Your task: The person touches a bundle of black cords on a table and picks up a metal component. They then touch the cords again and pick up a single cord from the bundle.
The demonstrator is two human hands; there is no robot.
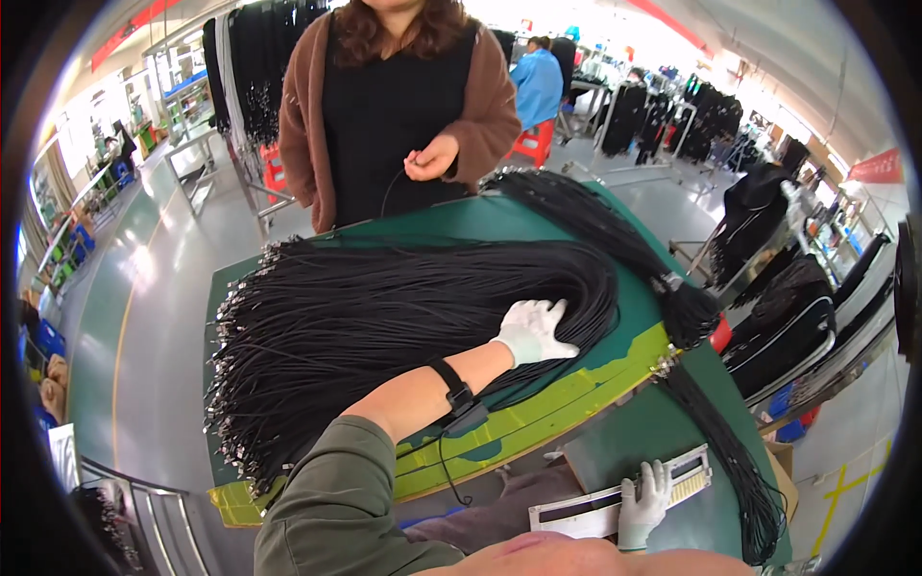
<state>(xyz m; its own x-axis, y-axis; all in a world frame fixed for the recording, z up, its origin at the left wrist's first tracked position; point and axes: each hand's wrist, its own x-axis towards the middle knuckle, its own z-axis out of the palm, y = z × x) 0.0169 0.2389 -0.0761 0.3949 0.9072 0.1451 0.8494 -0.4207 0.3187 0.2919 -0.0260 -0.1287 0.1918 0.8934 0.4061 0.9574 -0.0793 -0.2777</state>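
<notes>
My left hand [538,332], in a white glove, lies on the bend of a large bundle of black cables [403,298], fingers spread. Small metal-looking connectors [219,374] crowd the cables' left ends. Lower right, my right hand [644,505], also gloved, rests over a long white slotted frame [586,512] with its fingers stretched out. A yellowish ribbed strip shows inside the frame's right part. Around my left forearm is a black strap [455,389] with a small box and a thin cord.
Across the green table [375,228] stands a person [399,106] pinching a thin black cable. A tied cable bundle [615,230] lies on the right; another [725,451] hangs nearer me. Yellow-green tape [538,408] covers the table's near edge. Racks of black cables [768,216] stand beyond.
</notes>
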